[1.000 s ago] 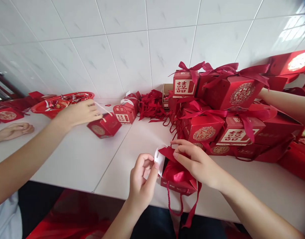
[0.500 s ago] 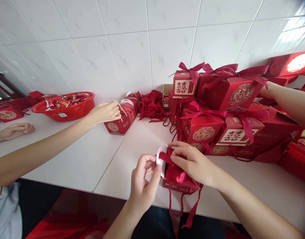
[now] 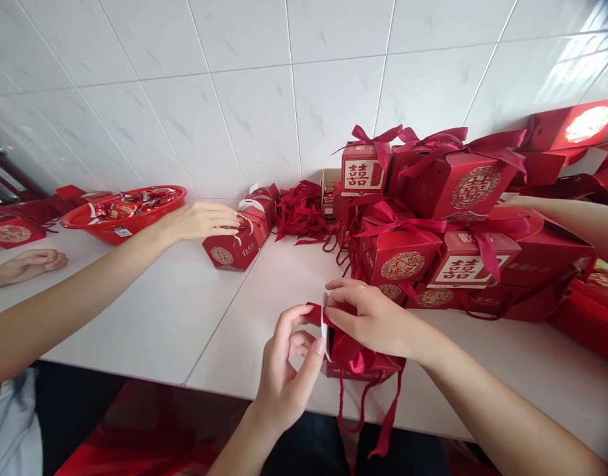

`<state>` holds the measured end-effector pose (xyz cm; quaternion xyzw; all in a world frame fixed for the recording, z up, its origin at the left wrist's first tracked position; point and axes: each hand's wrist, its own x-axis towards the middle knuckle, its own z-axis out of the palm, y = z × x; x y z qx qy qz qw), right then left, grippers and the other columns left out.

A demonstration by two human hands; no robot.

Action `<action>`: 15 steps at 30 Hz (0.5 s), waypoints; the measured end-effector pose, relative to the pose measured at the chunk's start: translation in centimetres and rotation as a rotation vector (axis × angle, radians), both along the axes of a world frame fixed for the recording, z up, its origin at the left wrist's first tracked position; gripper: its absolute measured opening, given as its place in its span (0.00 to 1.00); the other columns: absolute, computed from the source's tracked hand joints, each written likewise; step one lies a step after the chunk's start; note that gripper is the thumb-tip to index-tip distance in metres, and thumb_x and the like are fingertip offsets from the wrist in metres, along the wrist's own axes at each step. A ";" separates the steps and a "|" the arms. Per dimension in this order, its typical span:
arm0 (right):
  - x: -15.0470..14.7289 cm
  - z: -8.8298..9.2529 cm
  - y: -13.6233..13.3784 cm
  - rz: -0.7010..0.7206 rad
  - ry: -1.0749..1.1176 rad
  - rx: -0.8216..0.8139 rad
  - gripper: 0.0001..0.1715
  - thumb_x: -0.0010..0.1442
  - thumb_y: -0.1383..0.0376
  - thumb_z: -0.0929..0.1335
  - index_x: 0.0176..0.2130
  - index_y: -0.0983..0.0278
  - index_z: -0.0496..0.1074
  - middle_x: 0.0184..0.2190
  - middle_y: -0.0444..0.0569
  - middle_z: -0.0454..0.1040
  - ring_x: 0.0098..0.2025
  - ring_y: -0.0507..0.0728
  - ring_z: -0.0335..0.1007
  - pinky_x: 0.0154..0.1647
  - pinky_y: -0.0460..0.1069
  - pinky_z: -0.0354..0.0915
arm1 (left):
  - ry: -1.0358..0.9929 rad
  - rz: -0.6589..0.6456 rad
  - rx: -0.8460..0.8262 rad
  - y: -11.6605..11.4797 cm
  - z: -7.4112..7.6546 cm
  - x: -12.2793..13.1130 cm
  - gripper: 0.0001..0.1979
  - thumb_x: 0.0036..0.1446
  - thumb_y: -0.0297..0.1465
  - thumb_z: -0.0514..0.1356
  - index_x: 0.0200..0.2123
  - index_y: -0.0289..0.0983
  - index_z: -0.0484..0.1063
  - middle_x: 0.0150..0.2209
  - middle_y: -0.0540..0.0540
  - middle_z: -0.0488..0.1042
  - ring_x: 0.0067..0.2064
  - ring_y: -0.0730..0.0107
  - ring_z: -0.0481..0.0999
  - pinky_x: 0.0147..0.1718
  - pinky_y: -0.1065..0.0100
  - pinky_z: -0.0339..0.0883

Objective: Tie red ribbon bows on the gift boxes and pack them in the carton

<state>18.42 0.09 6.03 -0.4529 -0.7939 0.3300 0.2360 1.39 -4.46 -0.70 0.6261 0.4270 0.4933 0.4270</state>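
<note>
A small red gift box (image 3: 366, 369) with a dark red ribbon (image 3: 358, 354) and cord handles sits at the table's front edge. Its raised flap, white on the inner face, stands at the box's left side. My left hand (image 3: 291, 367) is closed at this flap, the thumb against its white face. My left index fingertip touches the ribbon's short end, which sticks out left past the flap. From the right, my right hand (image 3: 373, 320) reaches over the box, fingertips pinching the ribbon beside the flap. The fingers partly hide the ribbon and the box top.
Stacked red gift boxes (image 3: 408, 254) with bows stand at right. A pile of red ribbons (image 3: 301, 211) lies by the wall. Another person's hand (image 3: 199, 221) is over a red box (image 3: 234, 248); a red basin (image 3: 115, 228) holds wrapped sweets. Another arm (image 3: 576, 221) reaches in at right.
The ribbon's end has come through to the left of the flap, up to my left index finger. My right hand has shifted slightly left. The flap now stands more edge-on.
</note>
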 end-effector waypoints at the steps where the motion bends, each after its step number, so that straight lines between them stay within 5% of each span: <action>1: 0.0 0.0 0.0 0.002 -0.006 0.020 0.13 0.61 0.67 0.62 0.30 0.63 0.73 0.48 0.52 0.73 0.55 0.64 0.66 0.55 0.61 0.59 | 0.018 0.002 -0.005 0.0 -0.1 -0.1 0.17 0.62 0.38 0.56 0.52 0.40 0.61 0.37 0.44 0.74 0.31 0.69 0.74 0.30 0.67 0.70; 7: 2.1 0.4 -1.4 -0.081 0.040 0.141 0.13 0.64 0.59 0.63 0.35 0.61 0.74 0.47 0.52 0.74 0.57 0.62 0.65 0.54 0.55 0.63 | 0.045 0.224 -0.005 0.6 -0.6 -2.5 0.20 0.60 0.42 0.58 0.51 0.39 0.65 0.54 0.37 0.71 0.55 0.53 0.72 0.40 0.64 0.72; 11: 5.8 -0.4 -3.7 -0.282 0.129 0.207 0.12 0.63 0.55 0.65 0.41 0.58 0.73 0.47 0.49 0.73 0.50 0.60 0.70 0.49 0.53 0.67 | 0.126 0.532 -0.080 1.8 -1.2 -7.3 0.22 0.57 0.48 0.57 0.48 0.40 0.68 0.53 0.40 0.72 0.55 0.51 0.71 0.47 0.58 0.70; 15: 8.7 -2.8 -5.0 -0.407 0.107 0.095 0.17 0.60 0.51 0.67 0.44 0.58 0.71 0.45 0.50 0.74 0.47 0.61 0.70 0.47 0.55 0.67 | 0.456 0.628 -0.124 3.0 -1.9 -10.6 0.20 0.56 0.50 0.56 0.40 0.40 0.73 0.51 0.39 0.72 0.58 0.46 0.66 0.56 0.48 0.60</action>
